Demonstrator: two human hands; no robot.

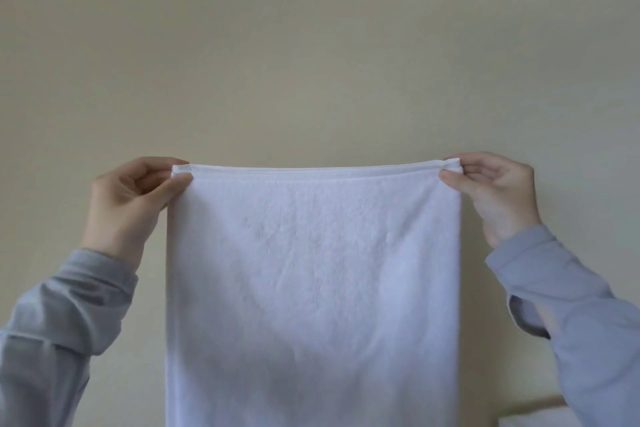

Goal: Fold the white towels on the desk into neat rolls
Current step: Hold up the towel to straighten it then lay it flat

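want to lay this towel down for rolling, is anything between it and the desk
Cannot tell fully. The left hand and right hand pinch the top corners of the towel, which hangs in front of the wall and hides whatever lies below. Nothing visible blocks it.

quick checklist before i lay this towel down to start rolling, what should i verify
1. Left hand pinches its top corner of the towel: ok.
2. Right hand pinches the other top corner: ok.
3. Top hem stretched straight between the hands: ok.
4. Towel hangs flat, no twist: ok.
5. Bottom edge hanging free: cannot tell, below the frame.
6. Clear spot to lay it: cannot tell, towel blocks the view.
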